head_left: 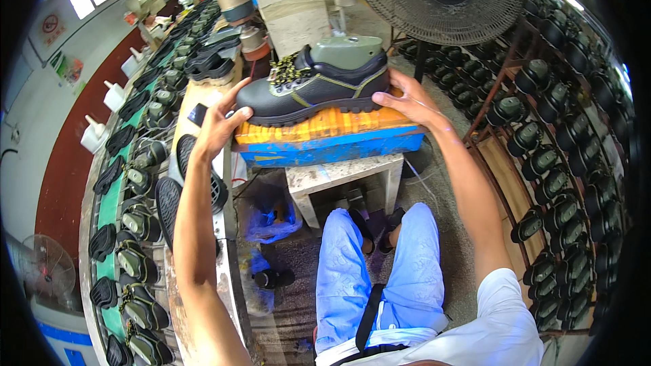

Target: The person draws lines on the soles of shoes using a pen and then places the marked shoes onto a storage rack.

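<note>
A black work shoe (302,98) with yellow stitching and black-and-yellow laces lies sideways before me, its toe to the left. A grey-green shoe last (347,53) fills its opening. My left hand (220,118) grips the toe end, thumb at the sole's edge. At the heel, my right hand (411,103) closes round the back with its thumb along the lower side. Under the shoe is a worn orange pad (325,129) on a blue base (332,154). The shoe's sole is on or just over the pad; I cannot tell which.
A conveyor with a green belt (108,213) carries several shoes and soles on the left. Loose black soles (168,207) lie on the bench beside my left forearm. A big fan (444,0) stands at the back right, near racks of lasted shoes (556,183).
</note>
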Tool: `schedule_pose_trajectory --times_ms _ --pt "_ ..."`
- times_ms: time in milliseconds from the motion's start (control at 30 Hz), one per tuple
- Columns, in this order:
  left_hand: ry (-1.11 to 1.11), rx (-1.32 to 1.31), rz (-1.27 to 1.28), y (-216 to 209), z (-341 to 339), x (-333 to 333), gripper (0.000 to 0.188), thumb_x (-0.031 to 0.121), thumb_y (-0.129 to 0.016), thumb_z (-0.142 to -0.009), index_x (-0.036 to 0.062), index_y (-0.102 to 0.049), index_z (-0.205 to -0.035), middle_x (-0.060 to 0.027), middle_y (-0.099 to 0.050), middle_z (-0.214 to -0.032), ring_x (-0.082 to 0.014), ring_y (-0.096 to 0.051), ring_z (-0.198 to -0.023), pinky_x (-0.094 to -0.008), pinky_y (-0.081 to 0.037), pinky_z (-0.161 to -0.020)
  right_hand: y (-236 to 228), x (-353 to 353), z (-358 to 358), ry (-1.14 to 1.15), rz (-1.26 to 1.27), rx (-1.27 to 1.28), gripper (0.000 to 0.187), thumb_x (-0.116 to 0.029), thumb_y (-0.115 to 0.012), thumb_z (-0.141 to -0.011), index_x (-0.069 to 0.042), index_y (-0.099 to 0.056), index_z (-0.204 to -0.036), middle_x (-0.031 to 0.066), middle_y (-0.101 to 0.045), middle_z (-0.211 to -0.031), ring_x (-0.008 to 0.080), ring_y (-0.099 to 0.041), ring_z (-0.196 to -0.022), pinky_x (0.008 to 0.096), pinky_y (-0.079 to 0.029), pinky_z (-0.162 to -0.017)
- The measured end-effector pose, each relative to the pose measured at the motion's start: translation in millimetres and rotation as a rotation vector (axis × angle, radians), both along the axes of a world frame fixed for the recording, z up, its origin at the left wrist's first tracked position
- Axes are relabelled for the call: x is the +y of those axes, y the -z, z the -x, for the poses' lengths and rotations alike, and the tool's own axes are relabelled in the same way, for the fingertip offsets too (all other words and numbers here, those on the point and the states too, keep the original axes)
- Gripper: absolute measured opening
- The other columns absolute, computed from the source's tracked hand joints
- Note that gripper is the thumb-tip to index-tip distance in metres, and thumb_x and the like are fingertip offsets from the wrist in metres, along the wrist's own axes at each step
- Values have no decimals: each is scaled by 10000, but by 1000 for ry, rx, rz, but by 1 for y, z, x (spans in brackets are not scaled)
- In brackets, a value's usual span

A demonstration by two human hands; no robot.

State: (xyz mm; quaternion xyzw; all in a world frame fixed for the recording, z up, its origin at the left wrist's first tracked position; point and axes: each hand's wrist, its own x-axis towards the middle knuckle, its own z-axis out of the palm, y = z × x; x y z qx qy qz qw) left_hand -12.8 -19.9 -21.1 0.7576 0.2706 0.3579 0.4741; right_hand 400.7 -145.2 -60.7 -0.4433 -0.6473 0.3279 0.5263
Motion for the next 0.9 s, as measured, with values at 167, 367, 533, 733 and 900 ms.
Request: schedule_pose_trajectory --times_ms 167,367,533,733,900 --pt "5 3 20 -1 -4 2 763 170 -795 -934 41 -445 -1599 -111 -628 -1424 -184 -583 -1295 -333 -414 -1145 -5 -8 -2 52 64 -46 764 -326 -835 -917 19 -502 -1512 156 -639 -1398 222 -602 -1267 391 -487 -1095" --pt "20 54 -80 -8 -4 1 782 239 -829 -917 18 -467 -1575 -123 -630 -1435 -207 -583 -1321 -360 -407 -1165 -3 -7 -4 97 28 -90 706 -376 -833 -903 18 -585 -1433 138 -706 -1270 207 -653 -1153 361 -496 -1042" --pt "25 11 26 -2 1 3 740 184 -823 -919 13 -490 -1557 -129 -649 -1403 -203 -605 -1289 -348 -427 -1151 -4 -7 -1 96 12 -90 631 -370 -835 -900 17 -638 -1358 121 -723 -1203 195 -659 -1101 360 -504 -1013" --pt "-3 36 -128 -9 0 -6 705 151 -812 -924 19 -509 -1548 -100 -693 -1296 -174 -649 -1169 -309 -488 -1049 -3 -2 -7 32 43 -145 711 -413 -790 -936 -2 -554 -1466 159 -704 -1312 241 -637 -1245 394 -453 -1113" --pt "-240 -125 -88 22 -13 -58 609 132 -787 -940 50 -570 -1503 -34 -689 -1048 -92 -617 -911 -249 -505 -822 21 -42 -14 383 -214 -114 737 -543 -413 -1105 -66 -286 -1652 174 -677 -1383 296 -622 -1288 420 -422 -1150"
